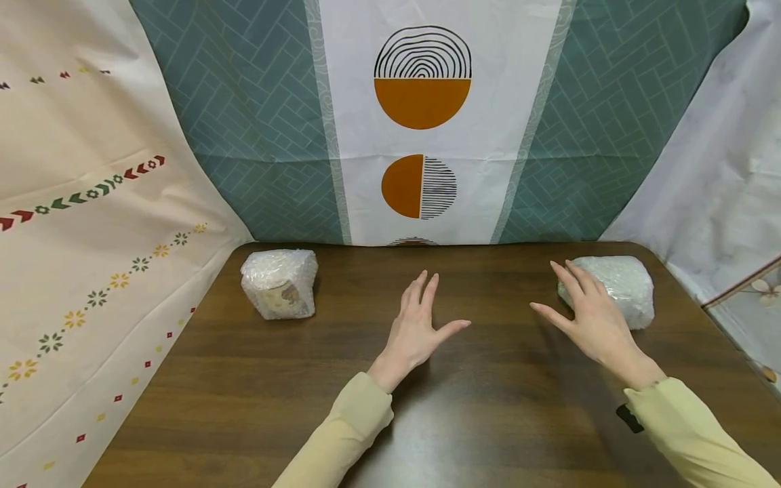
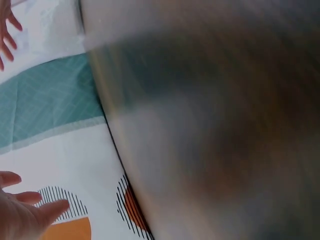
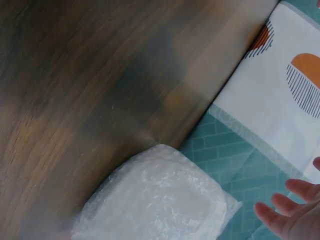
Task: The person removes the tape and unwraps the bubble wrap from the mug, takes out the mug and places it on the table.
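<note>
on a wooden table (image 1: 201, 407), left parcel (image 1: 281, 285) and right parcel (image 1: 631, 291) sit near far corners, bubble-wrapped seemingly against knocks, while left hand (image 1: 415, 331) and right hand (image 1: 594, 322) hold nothing, fingers outstretched, thumbs apart.

A bubble-wrapped package (image 3: 155, 200) is sitting on the brown worktop (image 3: 65, 95); the right hand (image 3: 296, 212) is hovering apart from it at lower right, against a cloth (image 3: 245, 130) displaying orange-and-striped circles (image 3: 303, 89).
</note>
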A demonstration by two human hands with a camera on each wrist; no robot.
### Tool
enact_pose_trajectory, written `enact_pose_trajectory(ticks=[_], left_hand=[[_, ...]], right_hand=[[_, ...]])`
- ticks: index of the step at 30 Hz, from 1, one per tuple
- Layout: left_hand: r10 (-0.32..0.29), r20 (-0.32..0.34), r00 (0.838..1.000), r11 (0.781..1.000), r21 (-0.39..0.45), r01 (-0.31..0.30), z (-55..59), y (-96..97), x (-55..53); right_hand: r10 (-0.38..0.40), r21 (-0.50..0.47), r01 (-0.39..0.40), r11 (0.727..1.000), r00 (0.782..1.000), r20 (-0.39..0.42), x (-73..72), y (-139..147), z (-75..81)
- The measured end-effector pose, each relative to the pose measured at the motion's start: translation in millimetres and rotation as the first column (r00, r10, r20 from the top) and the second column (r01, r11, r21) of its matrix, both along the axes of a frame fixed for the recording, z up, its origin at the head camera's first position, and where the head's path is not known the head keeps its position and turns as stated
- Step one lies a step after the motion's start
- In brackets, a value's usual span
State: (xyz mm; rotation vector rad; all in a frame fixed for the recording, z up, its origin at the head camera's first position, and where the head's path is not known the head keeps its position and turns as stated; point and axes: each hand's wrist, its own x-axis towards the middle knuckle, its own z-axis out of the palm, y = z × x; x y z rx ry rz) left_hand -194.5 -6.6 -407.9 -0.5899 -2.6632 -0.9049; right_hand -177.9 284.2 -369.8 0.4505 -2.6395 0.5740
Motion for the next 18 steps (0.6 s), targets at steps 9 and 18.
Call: enact_pose_trajectory(ticks=[9,18], left_hand=[[-0.040,-0.017,0.999,0.991,0.125,0.042,0.8,20.8,1.0],[-0.062,-0.030,0.998,0.978,0.195,0.066,0.2,42.4,1.4]], right_hand=[[-0.009,-0.077,0.007,0.997,1.000,-0.025,0.3,10.3,4.8],[0.000,-0.130,-0.007,0.991,0.998,-0.059,-0.4,18.5,6.2]])
